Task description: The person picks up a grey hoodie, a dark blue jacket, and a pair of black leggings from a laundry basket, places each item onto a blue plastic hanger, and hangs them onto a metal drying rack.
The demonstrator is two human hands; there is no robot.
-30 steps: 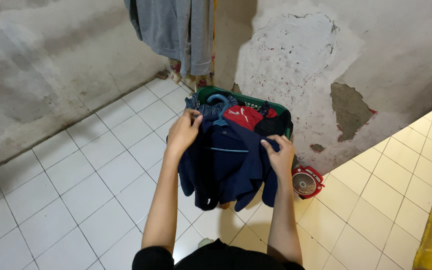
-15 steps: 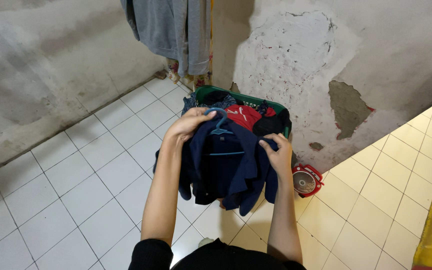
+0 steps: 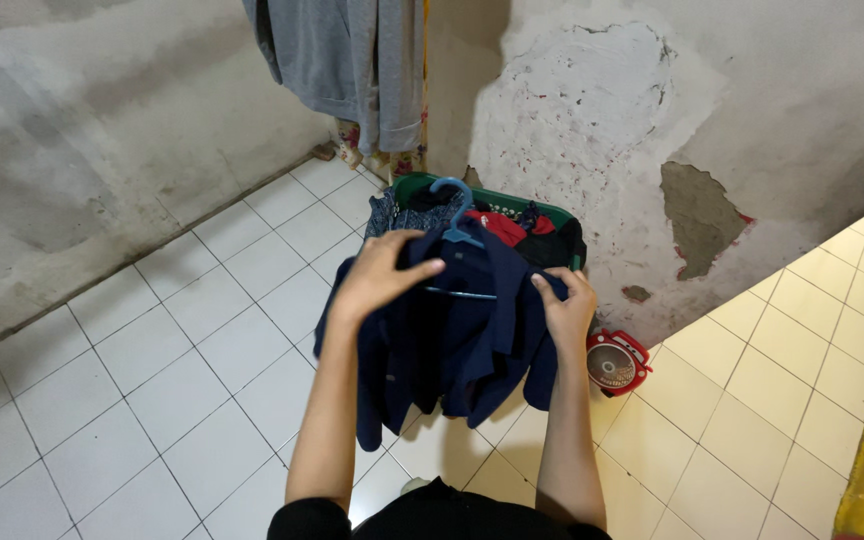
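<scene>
Both hands (image 3: 382, 272) gripping navy shirt (image 3: 452, 345), blue hanger (image 3: 457, 215)

The laundry basket (image 3: 572, 225) stands on the tiled floor (image 3: 152, 350), against the wall (image 3: 752, 100). Clothes lie in the basket. In front of the basket, both hands hold a shirt (image 3: 452, 340) on a hanger (image 3: 457, 222): the left hand (image 3: 382, 272) on the shirt's left shoulder, the right hand (image 3: 564, 305) on its right. To the right of the basket, nearer the viewer, a small fan (image 3: 614, 362) sits on the floor. Behind the basket, to its left, a garment (image 3: 352, 60) hangs in the corner.
</scene>
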